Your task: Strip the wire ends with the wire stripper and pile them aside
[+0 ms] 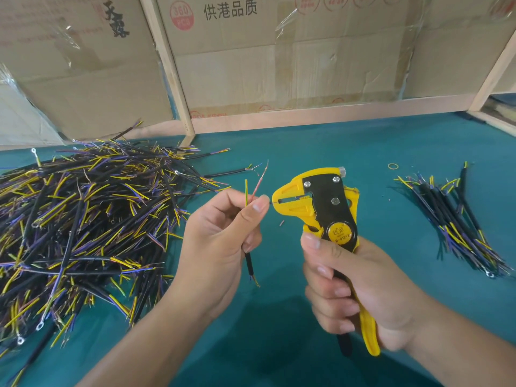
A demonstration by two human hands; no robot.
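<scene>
My left hand point(220, 236) grips a black cable point(249, 263) whose thin inner wires fan out above the fist: a yellow one point(246, 192) and a pinkish one stand up, and thumb and forefinger pinch a third that reaches into the jaws of the stripper. My right hand point(354, 291) grips the handles of the yellow and black wire stripper point(321, 208), held upright with its jaws pointing left. A big heap of black cables with yellow and purple ends point(83, 219) lies at the left. A smaller, neater bundle point(452, 219) lies at the right.
The teal table cover point(307, 152) spreads under everything. Cardboard panels in a wooden frame point(173, 74) wall off the back. A small rubber band point(392, 166) lies near the right bundle. A bit of cut insulation point(282, 222) lies below the stripper jaws.
</scene>
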